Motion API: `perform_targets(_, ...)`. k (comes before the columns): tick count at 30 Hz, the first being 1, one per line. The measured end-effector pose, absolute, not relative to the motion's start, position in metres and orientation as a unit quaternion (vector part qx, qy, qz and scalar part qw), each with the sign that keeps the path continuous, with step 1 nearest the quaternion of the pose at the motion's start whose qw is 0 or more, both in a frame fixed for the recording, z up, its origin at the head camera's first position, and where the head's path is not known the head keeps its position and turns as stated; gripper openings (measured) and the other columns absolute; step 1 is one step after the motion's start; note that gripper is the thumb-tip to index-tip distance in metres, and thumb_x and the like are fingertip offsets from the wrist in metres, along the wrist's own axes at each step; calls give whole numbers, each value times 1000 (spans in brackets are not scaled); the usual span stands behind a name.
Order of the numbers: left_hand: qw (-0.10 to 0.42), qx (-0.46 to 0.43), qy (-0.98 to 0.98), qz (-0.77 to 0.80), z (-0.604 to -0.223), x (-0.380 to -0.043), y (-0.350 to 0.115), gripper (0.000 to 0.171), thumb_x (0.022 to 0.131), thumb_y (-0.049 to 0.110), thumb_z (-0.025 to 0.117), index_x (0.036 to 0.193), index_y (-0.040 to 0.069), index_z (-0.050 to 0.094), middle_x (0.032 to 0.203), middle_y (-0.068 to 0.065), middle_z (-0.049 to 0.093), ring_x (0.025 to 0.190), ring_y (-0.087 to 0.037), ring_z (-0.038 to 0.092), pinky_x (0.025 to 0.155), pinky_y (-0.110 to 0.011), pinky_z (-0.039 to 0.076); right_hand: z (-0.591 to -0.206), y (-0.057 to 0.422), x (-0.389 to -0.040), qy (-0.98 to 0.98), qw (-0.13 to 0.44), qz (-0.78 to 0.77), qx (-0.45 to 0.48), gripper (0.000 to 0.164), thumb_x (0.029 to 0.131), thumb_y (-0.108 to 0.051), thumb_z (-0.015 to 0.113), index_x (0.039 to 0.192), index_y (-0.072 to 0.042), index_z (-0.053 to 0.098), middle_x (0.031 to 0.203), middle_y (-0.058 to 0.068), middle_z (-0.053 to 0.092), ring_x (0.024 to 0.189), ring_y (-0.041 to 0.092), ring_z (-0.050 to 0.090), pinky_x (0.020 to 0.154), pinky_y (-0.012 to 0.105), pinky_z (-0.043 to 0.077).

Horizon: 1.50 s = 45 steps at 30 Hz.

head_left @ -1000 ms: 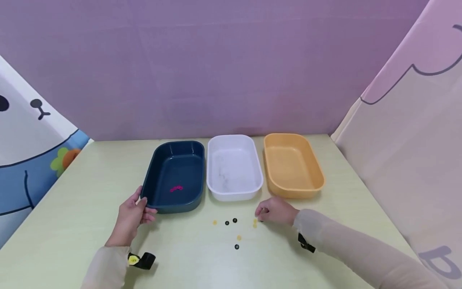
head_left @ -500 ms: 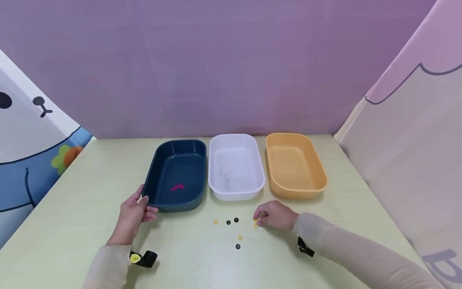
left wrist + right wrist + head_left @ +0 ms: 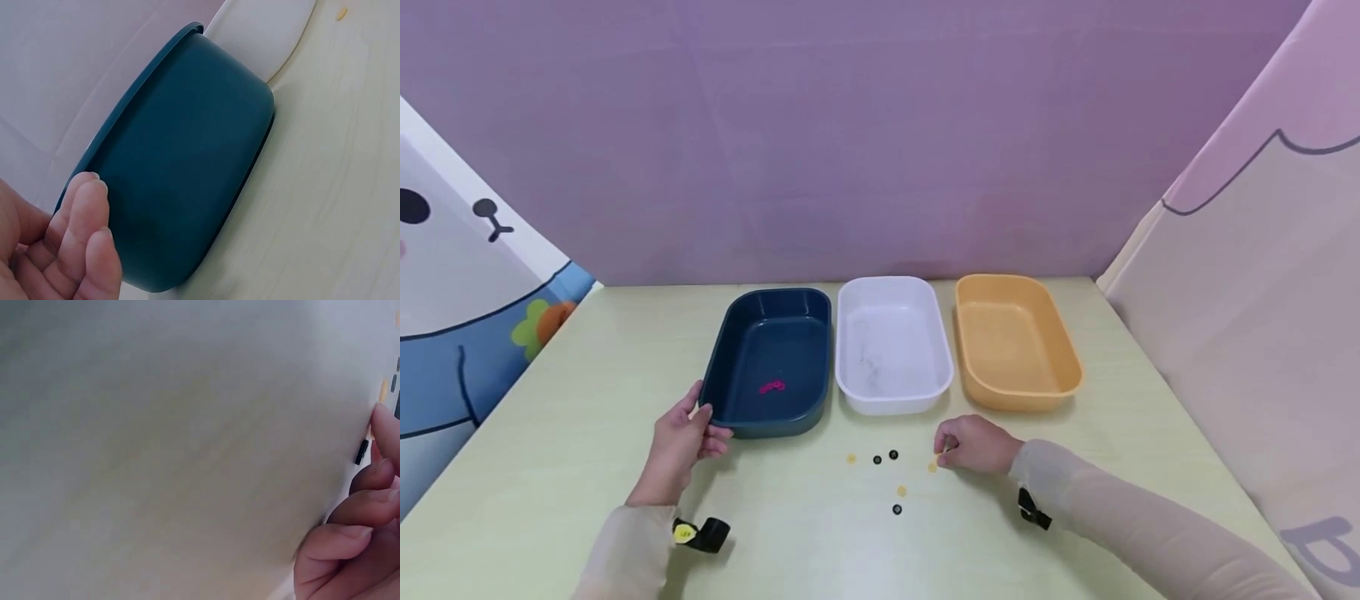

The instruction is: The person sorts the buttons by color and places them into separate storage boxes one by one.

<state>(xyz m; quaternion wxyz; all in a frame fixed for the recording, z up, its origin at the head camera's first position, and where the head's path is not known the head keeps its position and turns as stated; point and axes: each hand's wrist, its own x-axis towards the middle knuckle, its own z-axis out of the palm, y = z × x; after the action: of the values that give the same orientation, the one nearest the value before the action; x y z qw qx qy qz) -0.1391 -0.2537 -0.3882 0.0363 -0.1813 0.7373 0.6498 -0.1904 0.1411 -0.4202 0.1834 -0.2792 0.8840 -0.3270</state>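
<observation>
One dark blue tray (image 3: 767, 346) stood on the desk (image 3: 805, 533), gripped at its near left corner by the left hand (image 3: 681, 439), with pink pieces (image 3: 772, 387) inside; a white tray (image 3: 891, 333) stood just beside it, then an orange tray (image 3: 1011, 337), a purple cloth (image 3: 880, 142) behind. The right hand (image 3: 977, 444) pointed its bent fingers down at the desk and blocked the view beneath them, so whether they pinched anything I could not tell. A yellow piece (image 3: 932, 467) lay just beside its fingertips; two more and three black pieces (image 3: 877, 460) lay scattered between the hands
</observation>
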Motion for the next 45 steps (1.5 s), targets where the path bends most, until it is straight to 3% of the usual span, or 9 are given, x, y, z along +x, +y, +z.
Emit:
perform_targets(6, 39, -189, 735, 650, -386, -138, -252, 57, 106, 13, 30, 155, 16, 1, 60, 7, 63, 47, -4, 59, 53, -18, 51, -419, 143, -191, 894, 188, -310, -261, 15, 80, -10, 76, 74, -11, 62, 70, -7, 52, 70, 10, 47, 66, 26, 41)
perform_targets(12, 37, -178, 734, 654, -384, -136, -252, 58, 106, 14, 31, 155, 15, 0, 60, 8, 63, 47, -3, 58, 53, -18, 51, -415, 144, -192, 897, 190, -304, -259, 12, 82, -10, 74, 75, -12, 64, 74, -8, 60, 73, 9, 52, 74, 31, 46)
perform_targets(18, 41, -184, 729, 658, -384, -135, -252, 59, 105, 13, 32, 155, 15, 0, 61, 7, 63, 47, -4, 59, 54, -18, 51, -407, 145, -196, 880, 189, -350, -259, 7, 82, -7, 71, 76, -9, 67, 73, -6, 61, 68, 10, 50, 63, 24, 43)
perform_targets(25, 36, -190, 723, 663, -383, -134, -253, 59, 105, 14, 33, 155, 15, 1, 61, 8, 63, 48, -3, 59, 55, -18, 51, -393, 147, -206, 867, 159, -376, -286, 6, 86, -8, 66, 81, -5, 69, 76, -4, 65, 68, 8, 49, 65, 23, 42)
perform_targets(33, 27, -191, 717, 670, -384, -134, -251, 59, 105, 15, 34, 155, 14, 3, 61, 9, 63, 48, -3, 59, 54, -17, 51, -368, 143, -223, 865, 165, -412, -234, 10, 86, -7, 65, 85, 1, 71, 77, 2, 66, 71, 12, 49, 68, 27, 40)
perform_targets(40, 25, -188, 726, 661, -384, -134, -253, 58, 105, 14, 33, 155, 13, 3, 61, 9, 63, 48, -3, 59, 55, -17, 52, -353, 134, -244, 871, 170, -418, -195, 12, 87, -10, 65, 87, 0, 71, 79, -1, 65, 76, 14, 50, 72, 28, 40)
perform_targets(45, 30, -189, 730, 656, -384, -135, -252, 58, 105, 14, 34, 155, 13, 3, 62, 7, 64, 48, -3, 59, 56, -18, 52, -347, 129, -257, 870, 176, -425, -176, 16, 88, -10, 64, 92, 5, 69, 85, 6, 67, 81, 16, 51, 77, 29, 42)
